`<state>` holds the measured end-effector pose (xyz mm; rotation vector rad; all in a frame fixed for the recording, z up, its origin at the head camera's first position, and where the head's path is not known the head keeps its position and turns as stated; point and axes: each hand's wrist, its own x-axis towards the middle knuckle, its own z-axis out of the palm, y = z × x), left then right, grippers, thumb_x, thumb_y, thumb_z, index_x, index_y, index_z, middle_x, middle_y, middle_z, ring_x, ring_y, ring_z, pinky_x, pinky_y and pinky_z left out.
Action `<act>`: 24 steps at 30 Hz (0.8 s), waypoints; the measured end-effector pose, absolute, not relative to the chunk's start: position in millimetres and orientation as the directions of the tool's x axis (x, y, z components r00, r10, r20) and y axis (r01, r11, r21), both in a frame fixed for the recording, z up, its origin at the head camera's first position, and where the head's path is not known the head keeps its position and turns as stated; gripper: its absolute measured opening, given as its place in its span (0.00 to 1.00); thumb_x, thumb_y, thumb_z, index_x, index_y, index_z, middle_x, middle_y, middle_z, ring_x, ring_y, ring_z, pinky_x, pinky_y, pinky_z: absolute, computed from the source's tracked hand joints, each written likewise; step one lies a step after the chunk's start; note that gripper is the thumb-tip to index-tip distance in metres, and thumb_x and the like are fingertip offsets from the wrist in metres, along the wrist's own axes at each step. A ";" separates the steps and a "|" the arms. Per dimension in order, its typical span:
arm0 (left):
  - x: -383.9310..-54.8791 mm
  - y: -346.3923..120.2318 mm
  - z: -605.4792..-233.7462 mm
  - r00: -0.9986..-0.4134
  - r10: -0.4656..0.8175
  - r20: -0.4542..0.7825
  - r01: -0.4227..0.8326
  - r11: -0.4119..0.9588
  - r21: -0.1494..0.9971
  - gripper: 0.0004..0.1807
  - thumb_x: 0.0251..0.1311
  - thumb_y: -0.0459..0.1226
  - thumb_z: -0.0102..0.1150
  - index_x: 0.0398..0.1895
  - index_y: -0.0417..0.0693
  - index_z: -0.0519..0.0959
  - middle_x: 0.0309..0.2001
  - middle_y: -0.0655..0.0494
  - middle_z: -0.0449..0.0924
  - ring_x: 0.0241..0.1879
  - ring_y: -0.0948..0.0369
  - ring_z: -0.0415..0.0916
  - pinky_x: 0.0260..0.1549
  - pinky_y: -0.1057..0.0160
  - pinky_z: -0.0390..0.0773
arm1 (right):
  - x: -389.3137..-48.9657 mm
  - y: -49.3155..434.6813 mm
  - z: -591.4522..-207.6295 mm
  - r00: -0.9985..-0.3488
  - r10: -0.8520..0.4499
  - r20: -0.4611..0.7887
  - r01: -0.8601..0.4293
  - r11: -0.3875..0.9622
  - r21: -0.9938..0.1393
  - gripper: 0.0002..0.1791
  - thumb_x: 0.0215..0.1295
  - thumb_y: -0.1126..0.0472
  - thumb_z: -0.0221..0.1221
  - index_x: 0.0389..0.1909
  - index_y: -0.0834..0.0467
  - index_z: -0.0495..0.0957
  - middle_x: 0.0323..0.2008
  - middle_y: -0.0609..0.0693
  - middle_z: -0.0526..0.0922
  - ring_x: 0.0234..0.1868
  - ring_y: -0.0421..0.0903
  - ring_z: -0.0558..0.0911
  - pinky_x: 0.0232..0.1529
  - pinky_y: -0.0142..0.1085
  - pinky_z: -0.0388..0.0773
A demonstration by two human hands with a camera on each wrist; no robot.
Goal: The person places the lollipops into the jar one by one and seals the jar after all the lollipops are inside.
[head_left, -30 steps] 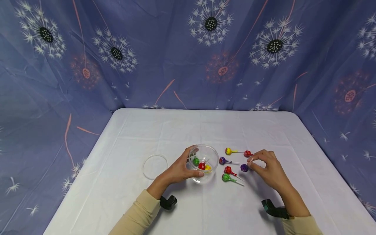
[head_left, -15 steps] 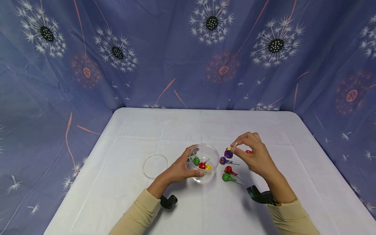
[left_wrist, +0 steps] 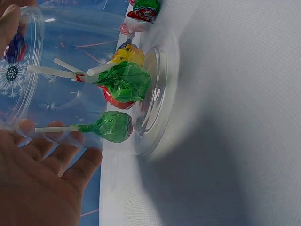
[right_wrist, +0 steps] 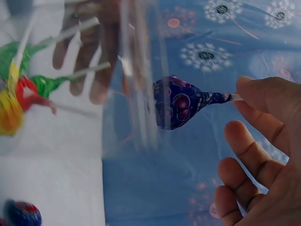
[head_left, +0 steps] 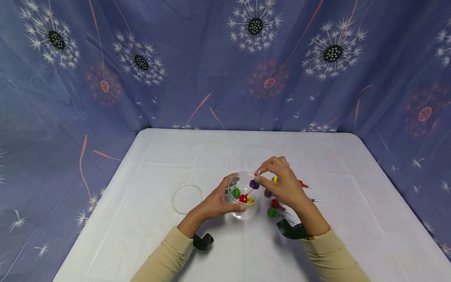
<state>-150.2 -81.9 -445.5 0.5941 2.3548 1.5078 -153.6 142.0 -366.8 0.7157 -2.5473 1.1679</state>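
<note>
My left hand (head_left: 213, 205) grips a clear plastic jar (head_left: 246, 215) around its side, thumb at the front. In the left wrist view, two green lollipops (left_wrist: 114, 127) stand in the jar with their sticks up, with a red lollipop (left_wrist: 116, 102) and a yellow lollipop (left_wrist: 134, 55) close by. My right hand (head_left: 282, 182) pinches a purple lollipop (head_left: 254, 184) by its white stick, candy end downward, at the jar's mouth. From the right wrist, that purple lollipop (right_wrist: 176, 103) appears level with the rim, its wrapper clearly seen; the other fingers are loosely bent.
Right of the jar lie a red lollipop (head_left: 275, 203), a green lollipop (head_left: 273, 212), and another purple lollipop (head_left: 267, 192), partly covered by the right hand. Behind that hand are a yellow lollipop (head_left: 275, 179) and a red one. A clear round lid (head_left: 173, 199) lies left on the white table (head_left: 197, 156).
My right hand has lifted the purple lollipop off the table and carried it left to the jar's mouth. The left hand and jar have stayed in place.
</note>
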 end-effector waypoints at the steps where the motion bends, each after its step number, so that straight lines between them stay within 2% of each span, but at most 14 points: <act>1: -150.3 -81.9 -445.8 -0.874 0.486 -0.016 0.187 0.367 0.911 0.53 0.45 0.51 0.72 0.71 0.69 0.48 0.71 0.54 0.58 0.67 0.54 0.61 0.67 0.48 0.60 | -154.0 139.0 -368.2 -0.846 -0.338 0.413 -0.534 0.556 -0.637 0.06 0.54 0.63 0.67 0.30 0.48 0.82 0.36 0.42 0.76 0.44 0.39 0.65 0.44 0.41 0.64; 7: -150.6 -82.4 -446.5 -0.868 0.497 -0.012 0.191 0.356 0.915 0.51 0.46 0.52 0.71 0.70 0.73 0.47 0.69 0.54 0.59 0.63 0.55 0.64 0.65 0.49 0.63 | -157.1 123.3 -380.5 -0.801 -0.399 0.446 -0.598 0.558 -0.575 0.06 0.53 0.63 0.67 0.29 0.49 0.81 0.34 0.44 0.76 0.41 0.42 0.65 0.46 0.42 0.60; 15: -150.0 -83.2 -445.2 -0.867 0.498 -0.021 0.184 0.359 0.915 0.53 0.47 0.53 0.70 0.72 0.67 0.46 0.68 0.59 0.60 0.62 0.54 0.65 0.59 0.54 0.67 | -158.3 110.5 -391.5 -0.775 -0.432 0.462 -0.624 0.644 -0.444 0.05 0.49 0.60 0.70 0.25 0.51 0.82 0.31 0.45 0.76 0.39 0.44 0.66 0.42 0.41 0.60; 24: -149.3 -83.8 -444.4 -0.868 0.496 -0.032 0.180 0.373 0.910 0.52 0.46 0.55 0.69 0.70 0.77 0.45 0.68 0.61 0.59 0.62 0.56 0.65 0.59 0.54 0.68 | -158.0 106.6 -397.9 -0.777 -0.442 0.448 -0.617 0.675 -0.405 0.04 0.50 0.58 0.70 0.25 0.50 0.83 0.32 0.45 0.76 0.40 0.45 0.66 0.44 0.41 0.61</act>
